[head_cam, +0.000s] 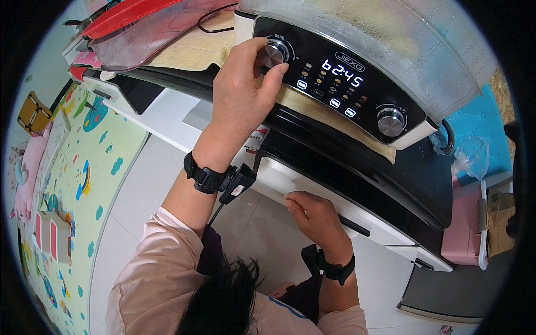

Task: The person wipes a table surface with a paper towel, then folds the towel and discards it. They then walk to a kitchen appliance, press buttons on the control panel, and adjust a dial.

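An electric steamer with a black control panel (pixel 318 94) and a fogged clear chamber (pixel 377 37) stands on a yellowish cloth (pixel 335 121). My left hand (pixel 247 79) grips the metal left knob (pixel 273 53) between thumb and fingers. The digital display (pixel 342 72) is lit and reads 2:45 after another character. A second metal knob (pixel 391 122) sits at the panel's right end, untouched. My right hand (pixel 316 215) hangs lower, by the white drawer front of the cabinet; its fingers are curled, and whether they hold anything is hidden.
Left of the steamer stand a clear plastic container (pixel 134 46) and a red-rimmed basket (pixel 125 16). A crumpled plastic bag (pixel 471 155) and a pink box (pixel 462 226) are at the right. A black cord (pixel 209 27) lies on the cloth. A drawer handle (pixel 354 225) juts out near my right hand.
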Demonstrator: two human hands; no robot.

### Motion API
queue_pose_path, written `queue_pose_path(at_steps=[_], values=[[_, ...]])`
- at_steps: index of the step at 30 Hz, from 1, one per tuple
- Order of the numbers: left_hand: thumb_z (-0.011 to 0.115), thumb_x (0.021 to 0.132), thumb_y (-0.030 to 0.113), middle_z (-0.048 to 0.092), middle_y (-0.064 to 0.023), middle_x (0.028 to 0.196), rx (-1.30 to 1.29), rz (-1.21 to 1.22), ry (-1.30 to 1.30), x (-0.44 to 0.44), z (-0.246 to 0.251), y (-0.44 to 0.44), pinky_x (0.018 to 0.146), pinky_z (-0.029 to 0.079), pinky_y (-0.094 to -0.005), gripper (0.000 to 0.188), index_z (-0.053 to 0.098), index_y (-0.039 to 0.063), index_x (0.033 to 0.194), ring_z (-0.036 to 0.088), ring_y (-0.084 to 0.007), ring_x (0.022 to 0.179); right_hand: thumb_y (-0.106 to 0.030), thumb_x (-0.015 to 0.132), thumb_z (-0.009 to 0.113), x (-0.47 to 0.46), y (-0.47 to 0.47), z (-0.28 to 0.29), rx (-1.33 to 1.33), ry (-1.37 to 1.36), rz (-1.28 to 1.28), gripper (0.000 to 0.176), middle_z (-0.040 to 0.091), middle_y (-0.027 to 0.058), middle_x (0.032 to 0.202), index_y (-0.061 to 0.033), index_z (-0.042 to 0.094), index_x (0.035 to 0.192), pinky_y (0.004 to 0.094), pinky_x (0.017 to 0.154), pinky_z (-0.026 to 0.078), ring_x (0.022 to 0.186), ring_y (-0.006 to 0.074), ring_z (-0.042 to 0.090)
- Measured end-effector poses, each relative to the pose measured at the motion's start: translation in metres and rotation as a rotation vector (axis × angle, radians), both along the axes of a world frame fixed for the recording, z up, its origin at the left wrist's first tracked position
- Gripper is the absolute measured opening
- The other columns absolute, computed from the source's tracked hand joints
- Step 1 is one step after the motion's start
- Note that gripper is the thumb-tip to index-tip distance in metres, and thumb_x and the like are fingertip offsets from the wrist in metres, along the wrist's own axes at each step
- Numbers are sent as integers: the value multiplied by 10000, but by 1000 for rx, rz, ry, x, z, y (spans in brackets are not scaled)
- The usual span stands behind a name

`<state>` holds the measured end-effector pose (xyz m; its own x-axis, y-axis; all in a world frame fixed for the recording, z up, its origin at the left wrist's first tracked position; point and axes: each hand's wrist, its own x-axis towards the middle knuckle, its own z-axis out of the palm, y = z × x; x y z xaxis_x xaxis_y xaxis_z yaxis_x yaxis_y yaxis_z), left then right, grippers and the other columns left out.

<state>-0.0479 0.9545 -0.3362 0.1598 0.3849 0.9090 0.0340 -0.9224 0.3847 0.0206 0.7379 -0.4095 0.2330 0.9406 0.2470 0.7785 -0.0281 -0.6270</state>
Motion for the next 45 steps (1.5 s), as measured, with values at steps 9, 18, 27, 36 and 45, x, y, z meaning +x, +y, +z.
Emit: queue_pose_path(at_steps=[9,18,27,36,45], values=[[685,750,124,578,-118,842,1,4,-5,0,0,0,613,488,-269,343,534,-15,1025,589,-192,697,-176,869,545,0,0,2,-6,1,10,152,630,144,772,-36,604,861,364,612,481,671,300,607],[689,740,114,579,-114,834,-19,-12,-30,2,-1,1,620,485,-279,346,537,-9,1026,586,-195,690,-180,866,546,-1,0,3,-6,0,5,151,634,142,787,-42,607,869,371,618,483,688,311,609],[689,734,111,579,-105,814,-28,-3,-35,3,0,-1,613,485,-277,344,539,-10,1019,588,-193,693,-168,853,575,1,0,3,-21,-12,-1,146,646,132,796,-37,622,899,332,613,484,684,281,617],[678,749,121,586,-99,828,-12,1,-14,2,1,-1,606,496,-261,325,544,-6,1016,589,-173,696,-174,870,539,0,1,1,29,-14,10,147,631,138,763,-40,599,863,367,611,482,655,302,605],[676,752,121,582,-99,835,-3,19,4,1,1,-1,605,498,-257,326,540,-8,1019,588,-170,707,-171,869,540,-1,1,1,25,-24,11,142,626,140,753,-39,589,857,365,606,481,654,304,604]])
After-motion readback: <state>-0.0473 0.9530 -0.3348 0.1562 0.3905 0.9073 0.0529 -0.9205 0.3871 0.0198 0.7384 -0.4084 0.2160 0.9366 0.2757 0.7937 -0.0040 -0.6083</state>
